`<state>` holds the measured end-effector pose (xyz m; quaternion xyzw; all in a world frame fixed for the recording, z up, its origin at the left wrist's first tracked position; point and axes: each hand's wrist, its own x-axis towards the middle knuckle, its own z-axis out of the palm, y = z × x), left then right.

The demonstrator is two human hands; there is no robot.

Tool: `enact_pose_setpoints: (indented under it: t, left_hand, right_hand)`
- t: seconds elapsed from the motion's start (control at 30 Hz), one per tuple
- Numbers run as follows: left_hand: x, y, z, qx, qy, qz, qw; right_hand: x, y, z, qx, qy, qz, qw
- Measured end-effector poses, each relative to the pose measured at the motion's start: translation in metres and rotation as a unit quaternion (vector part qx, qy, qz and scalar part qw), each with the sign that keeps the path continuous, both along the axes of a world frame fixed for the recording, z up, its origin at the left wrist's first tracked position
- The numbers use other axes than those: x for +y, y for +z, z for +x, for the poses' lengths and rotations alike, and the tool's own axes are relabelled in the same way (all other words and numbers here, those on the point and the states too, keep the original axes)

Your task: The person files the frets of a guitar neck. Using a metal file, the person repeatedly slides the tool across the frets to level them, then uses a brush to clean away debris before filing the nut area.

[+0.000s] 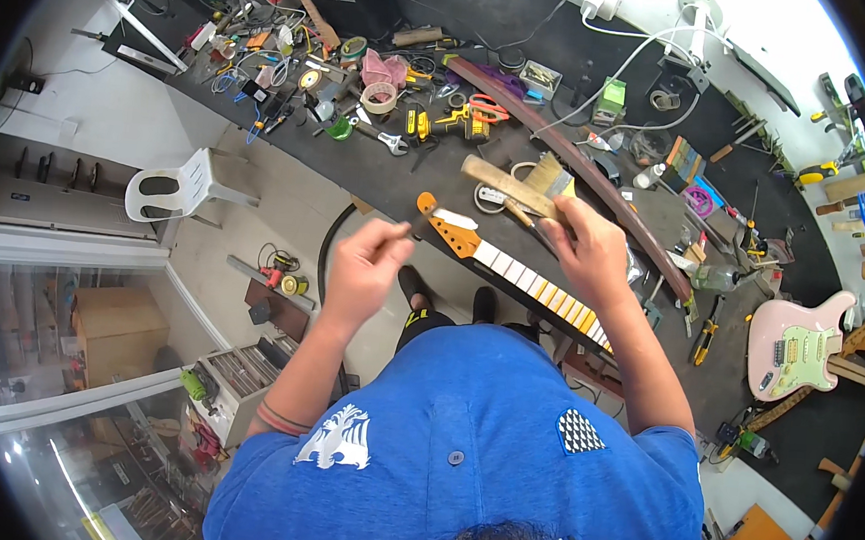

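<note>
My right hand (pixel 591 249) is closed round the end of a flat, worn wooden strip (pixel 509 186), raised over the bench. Below it, a guitar neck (pixel 522 276) lies slantwise along the bench's near edge. Its orange headstock (pixel 452 233) points to the far left, and its fretboard is pale with dark cross lines. My left hand (pixel 368 265) is held off the bench edge, left of the headstock, with fingers pinched. A small dark shape shows by the fingertips; what it is I cannot make out. A wide brush (pixel 549 176) lies just behind the wooden strip.
A long dark-red wooden bar (pixel 570 164) crosses the bench. Behind lie a yellow drill (pixel 463 122), orange-handled scissors (pixel 489 108), a tape roll (pixel 378 97), an adjustable wrench (pixel 386 139) and many tools. A pink guitar body (pixel 796 346) stands at right, a white chair (pixel 182 189) at left.
</note>
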<state>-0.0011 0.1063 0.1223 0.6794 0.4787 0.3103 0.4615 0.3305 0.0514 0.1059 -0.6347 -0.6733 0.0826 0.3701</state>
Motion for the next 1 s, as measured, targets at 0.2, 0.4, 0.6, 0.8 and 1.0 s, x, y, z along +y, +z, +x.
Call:
enact_pose_setpoints:
  t: [0.2, 0.4, 0.6, 0.8, 1.0]
  left_hand:
    - [0.002, 0.0, 0.001, -0.013, -0.013, -0.021, 1.0]
    - [0.001, 0.004, 0.008, 0.014, -0.014, -0.035, 0.999]
    - [0.005, -0.004, 0.012, -0.029, -0.006, -0.032, 0.999]
    - [0.01, 0.004, 0.005, -0.002, -0.008, -0.024, 1.0]
    - [0.004, 0.01, 0.015, 0.056, 0.05, 0.11, 0.991]
  right_hand:
    - [-0.001, 0.001, -0.012, -0.014, 0.033, 0.009, 0.999]
    - [-0.002, -0.01, -0.017, 0.003, 0.043, -0.011, 0.999]
    - [0.004, -0.001, -0.011, 0.005, 0.013, -0.025, 1.0]
    - [0.007, -0.002, 0.023, 0.047, -0.11, -0.054, 0.991]
    - [-0.003, -0.005, 0.047, 0.034, -0.147, -0.049, 0.987]
